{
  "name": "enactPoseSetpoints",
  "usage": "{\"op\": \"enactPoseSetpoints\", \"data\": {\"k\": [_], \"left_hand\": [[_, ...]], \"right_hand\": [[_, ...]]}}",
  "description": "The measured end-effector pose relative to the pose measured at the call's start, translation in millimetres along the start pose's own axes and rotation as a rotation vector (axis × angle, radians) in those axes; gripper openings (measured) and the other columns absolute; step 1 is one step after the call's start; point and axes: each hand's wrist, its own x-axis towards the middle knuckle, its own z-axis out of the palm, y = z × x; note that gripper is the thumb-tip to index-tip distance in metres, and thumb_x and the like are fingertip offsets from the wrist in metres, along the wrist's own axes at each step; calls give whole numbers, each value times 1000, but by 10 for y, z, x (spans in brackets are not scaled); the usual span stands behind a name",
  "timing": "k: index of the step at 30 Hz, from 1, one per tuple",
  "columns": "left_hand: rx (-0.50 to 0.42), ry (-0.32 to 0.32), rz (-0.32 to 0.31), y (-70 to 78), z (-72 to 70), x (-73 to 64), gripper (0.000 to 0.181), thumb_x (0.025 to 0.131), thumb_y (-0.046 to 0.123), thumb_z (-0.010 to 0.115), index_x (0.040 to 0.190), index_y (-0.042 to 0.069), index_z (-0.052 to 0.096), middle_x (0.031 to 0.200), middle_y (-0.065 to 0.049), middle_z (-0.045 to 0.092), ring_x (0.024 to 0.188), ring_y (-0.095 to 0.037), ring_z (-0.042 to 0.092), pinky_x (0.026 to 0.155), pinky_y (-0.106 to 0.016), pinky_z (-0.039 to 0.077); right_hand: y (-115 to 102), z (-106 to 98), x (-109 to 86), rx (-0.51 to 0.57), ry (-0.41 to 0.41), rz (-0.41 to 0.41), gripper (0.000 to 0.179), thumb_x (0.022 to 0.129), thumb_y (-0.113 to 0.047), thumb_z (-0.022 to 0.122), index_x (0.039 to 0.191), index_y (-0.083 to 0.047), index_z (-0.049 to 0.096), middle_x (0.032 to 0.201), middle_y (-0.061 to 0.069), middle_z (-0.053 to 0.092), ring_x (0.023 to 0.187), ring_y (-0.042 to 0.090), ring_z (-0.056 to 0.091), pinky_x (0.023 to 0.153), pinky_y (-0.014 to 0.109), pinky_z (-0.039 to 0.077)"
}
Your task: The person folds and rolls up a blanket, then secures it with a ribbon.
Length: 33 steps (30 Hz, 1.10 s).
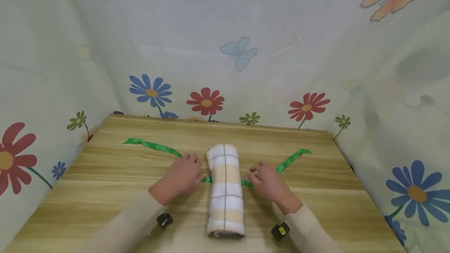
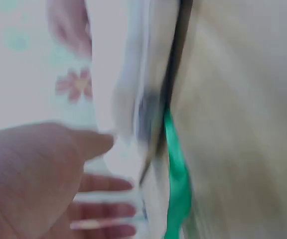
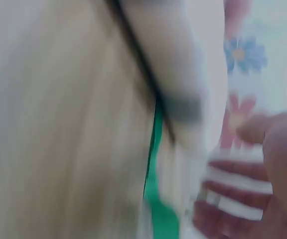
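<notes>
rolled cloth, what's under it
Green ribbon emerges from beneath the rolled cloth on both sides, against the wooden table; whatever lies directly underneath is covered.

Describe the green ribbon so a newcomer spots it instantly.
On the wooden table, find the rolled checked cloth lying between the left hand and the right hand. The green ribbon emerges from under both sides of that roll, its ends angling toward the far edge. Unlike the thick, pale roll, it is a narrow, bright strip.

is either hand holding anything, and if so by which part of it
Nothing is held: left hand and right hand flank the towel, gripping neither it nor the ribbon.
</notes>
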Motion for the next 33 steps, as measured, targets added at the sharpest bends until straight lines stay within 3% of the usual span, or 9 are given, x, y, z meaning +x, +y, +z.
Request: {"op": "enactPoseSetpoints", "data": {"k": [3,6,10,14,17,20,26,33], "left_hand": [[-73,-90,50,-218,-6,107,34,96,40,70,108,8,71,103,-6,56,98,-27,50,87,-49,45],[-171,-157,117,-350,42,187,25,93,40,74,93,16,70,95,0,53,91,-21,47,85,-46,40],[-223,-155,182,-423,89,242,29,92,36,76,74,20,59,88,5,48,82,-15,44,83,-41,38],[-307,-171,196,-453,84,256,38,96,28,72,69,18,47,73,7,41,69,-10,40,71,-30,35],[-379,-208,182,-465,66,247,35,98,26,69,71,18,49,68,8,41,64,-7,41,64,-25,36],[-411,-236,156,-482,53,228,28,100,26,66,76,19,55,71,9,48,66,-7,46,66,-25,39],[-442,-256,104,-505,18,187,27,102,24,63,77,14,62,71,7,49,67,-9,48,65,-27,41],[-487,-261,72,-558,21,158,33,104,27,61,72,18,55,69,8,45,65,-9,46,64,-26,39]], "right_hand": [[210,-70,89,30,-64,-29,16,99,-23,69,100,-9,75,98,2,68,91,17,66,82,39,57],[331,-84,156,7,-178,-75,18,94,-30,76,99,-12,76,95,-3,70,88,11,65,81,33,56],[357,-77,240,4,-310,-109,18,89,-34,81,91,-17,76,85,-10,70,78,4,61,73,25,52],[344,-118,296,43,-385,-126,16,94,-24,76,81,-18,71,75,-11,64,68,3,54,64,22,47],[350,-160,315,64,-416,-129,19,97,-21,72,79,-16,67,72,-9,61,63,4,51,62,23,45],[366,-184,332,80,-439,-105,25,100,-26,67,78,-16,65,68,-9,57,59,5,50,61,23,43],[368,-177,366,106,-490,19,46,105,-37,56,71,-8,63,58,-9,43,53,8,42,55,24,36],[385,-191,394,139,-579,100,48,102,-39,61,69,-4,61,57,-8,44,52,10,40,52,25,34]]}}
